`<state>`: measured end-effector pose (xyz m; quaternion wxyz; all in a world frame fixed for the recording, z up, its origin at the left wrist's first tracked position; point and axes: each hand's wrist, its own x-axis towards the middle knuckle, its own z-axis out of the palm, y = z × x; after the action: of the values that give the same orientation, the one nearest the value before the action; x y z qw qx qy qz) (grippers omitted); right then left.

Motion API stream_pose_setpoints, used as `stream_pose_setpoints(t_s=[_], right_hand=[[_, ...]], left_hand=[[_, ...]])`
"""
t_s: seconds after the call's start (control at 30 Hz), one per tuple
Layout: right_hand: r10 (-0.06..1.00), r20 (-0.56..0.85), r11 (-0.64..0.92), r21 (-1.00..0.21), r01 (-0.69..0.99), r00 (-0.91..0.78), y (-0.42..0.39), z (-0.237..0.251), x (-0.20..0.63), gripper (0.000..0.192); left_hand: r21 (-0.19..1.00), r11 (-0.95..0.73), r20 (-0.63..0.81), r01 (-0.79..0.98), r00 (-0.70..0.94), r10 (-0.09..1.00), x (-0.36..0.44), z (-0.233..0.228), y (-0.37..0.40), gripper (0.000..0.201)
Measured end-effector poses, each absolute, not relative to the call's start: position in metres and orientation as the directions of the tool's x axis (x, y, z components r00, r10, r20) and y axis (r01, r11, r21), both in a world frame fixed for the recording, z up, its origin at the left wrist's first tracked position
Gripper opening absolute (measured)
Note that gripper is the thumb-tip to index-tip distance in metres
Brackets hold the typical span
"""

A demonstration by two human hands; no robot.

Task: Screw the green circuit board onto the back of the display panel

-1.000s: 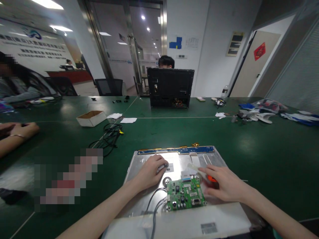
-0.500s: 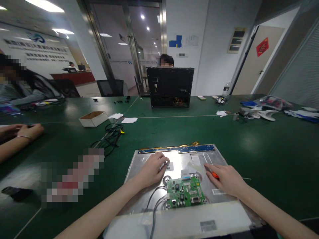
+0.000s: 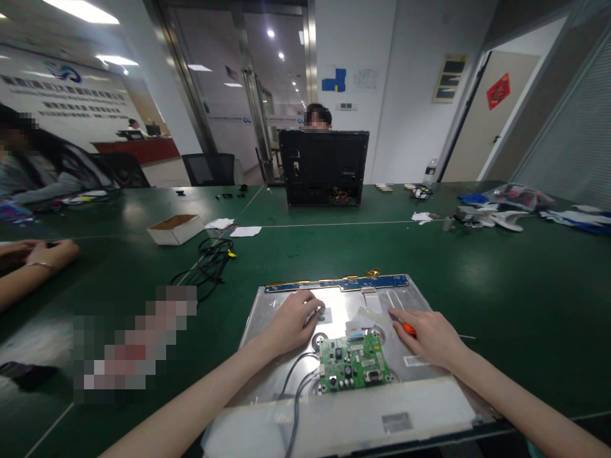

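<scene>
A silver LCD panel (image 3: 267, 312) lies back side up before me, with a blue circuit strip (image 3: 305, 286) along its far edge. Near its middle sits a green circuit board (image 3: 356, 361) with grey cables (image 3: 300, 407) running off its left side. My left hand (image 3: 298, 321) rests on the panel's left half, fingers curled together beside a small label; what they pinch, if anything, is hidden. In my right hand (image 3: 432, 337), over the right half, is an orange-handled screwdriver (image 3: 409, 329), its thin shaft pointing away to the right.
Black cables (image 3: 212, 257) and an open white box (image 3: 176, 230) lie to the left. A person sits behind a black monitor housing (image 3: 324, 168) across the green table (image 3: 477, 267). Another person's hands (image 3: 48, 254) are at the left edge. Bags and parts lie far right.
The whole view has shifted slightly. Both hands keep nearly the same places on the panel, and the screwdriver is still in my right hand.
</scene>
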<state>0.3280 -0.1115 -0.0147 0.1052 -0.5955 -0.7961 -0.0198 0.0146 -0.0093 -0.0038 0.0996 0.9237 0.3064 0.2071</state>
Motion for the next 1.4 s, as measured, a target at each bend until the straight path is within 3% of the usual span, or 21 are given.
stream_pose_setpoints(t_s=[0.77, 0.93, 1.03, 1.13, 1.23, 1.3, 1.4], right_hand=[[0.948, 0.169, 0.284, -0.060, 0.957, -0.270, -0.102, -0.013, 0.336, 0.042], [0.955, 0.143, 0.278, -0.131, 0.952, -0.259, -0.098, -0.006, 0.338, 0.041], [0.968, 0.111, 0.248, -0.309, 0.918, -0.225, -0.093, 0.017, 0.334, 0.034], [0.968, 0.211, 0.242, -0.637, 0.732, -0.137, -0.085, 0.052, 0.320, 0.029], [0.982, 0.188, 0.189, -0.963, 0.191, -0.026, -0.074, 0.080, 0.296, 0.029], [0.989, 0.144, 0.137, -0.974, -0.181, -0.029, -0.063, 0.086, 0.278, 0.030], [0.985, 0.011, -0.059, -0.918, -0.392, -0.174, -0.040, 0.073, 0.258, 0.047]], left_hand=[[0.244, -0.803, 0.332, 0.544, 0.731, 0.596, 0.025, -0.007, 0.001, 0.017], [0.266, -0.796, 0.338, 0.543, 0.721, 0.605, 0.026, -0.007, 0.002, 0.018], [0.283, -0.791, 0.342, 0.542, 0.714, 0.611, 0.026, -0.006, 0.001, 0.017], [0.306, -0.783, 0.345, 0.542, 0.703, 0.622, 0.026, -0.005, 0.001, 0.015], [0.312, -0.781, 0.342, 0.542, 0.702, 0.624, 0.026, -0.005, 0.001, 0.014], [0.312, -0.779, 0.340, 0.544, 0.702, 0.626, 0.025, -0.006, 0.001, 0.014], [0.325, -0.768, 0.337, 0.551, 0.692, 0.639, 0.023, -0.007, 0.001, 0.014]])
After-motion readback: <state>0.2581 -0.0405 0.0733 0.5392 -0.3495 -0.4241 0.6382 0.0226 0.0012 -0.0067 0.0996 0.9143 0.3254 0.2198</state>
